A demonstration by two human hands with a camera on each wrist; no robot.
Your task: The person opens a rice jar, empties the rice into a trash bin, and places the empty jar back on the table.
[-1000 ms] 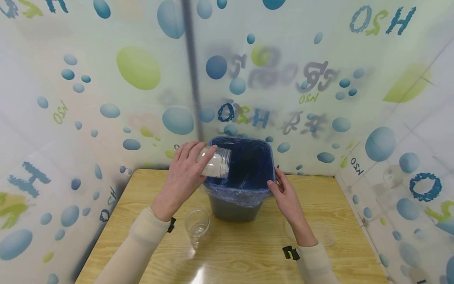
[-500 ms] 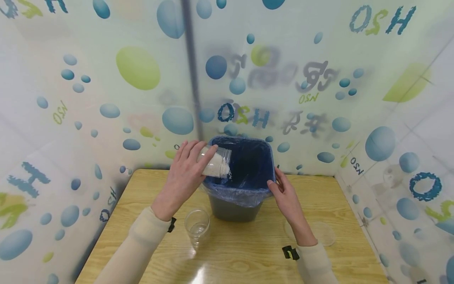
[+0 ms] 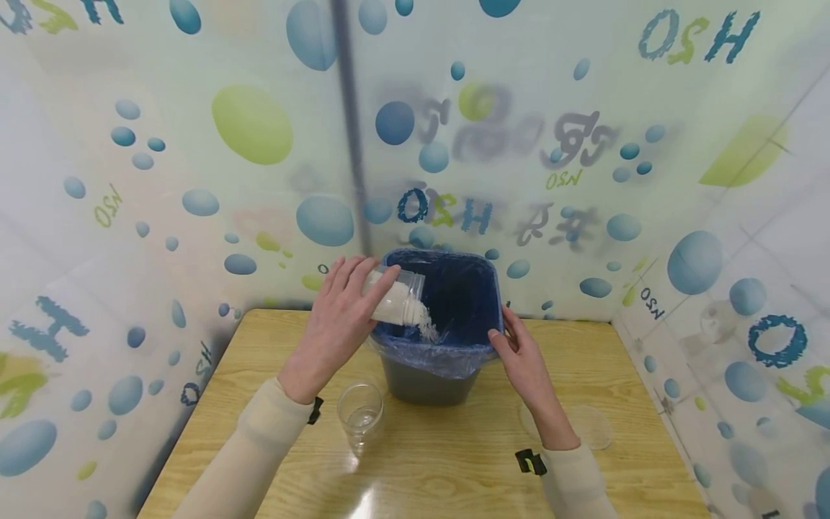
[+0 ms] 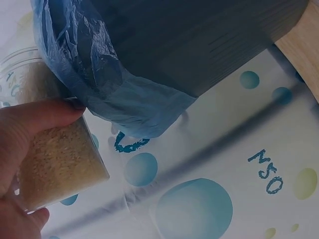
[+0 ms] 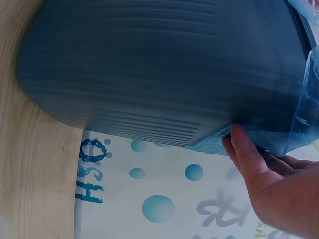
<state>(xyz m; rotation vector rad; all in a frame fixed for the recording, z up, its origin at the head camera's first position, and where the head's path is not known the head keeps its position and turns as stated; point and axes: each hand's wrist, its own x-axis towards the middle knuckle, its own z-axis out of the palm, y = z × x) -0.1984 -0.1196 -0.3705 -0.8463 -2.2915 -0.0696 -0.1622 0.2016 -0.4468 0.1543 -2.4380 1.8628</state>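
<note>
My left hand (image 3: 342, 317) grips a clear jar (image 4: 65, 164) of rice, tipped sideways over the near left rim of the trash bin (image 3: 428, 382). White rice (image 3: 425, 324) spills from the jar's mouth into the bin. A blue bag (image 3: 447, 360) lines the bin and folds down over its rim. At the right rim my right hand (image 3: 525, 360) holds the bin, thumb at the edge and fingers on the outside. In the right wrist view, its fingers (image 5: 244, 149) press against the bag below the rim. The bin's bottom inside is too dark to make out.
A clear glass (image 3: 360, 414) stands on the wooden table (image 3: 447, 468) below my left wrist. A round transparent lid-like disc (image 3: 591, 427) lies beside my right wrist. Patterned curtains (image 3: 259, 216) enclose the table at the back and sides.
The rice has slid to the jar's mouth and now pours out into the bin. The jar has tilted slightly further down. My right hand has stayed in place.
</note>
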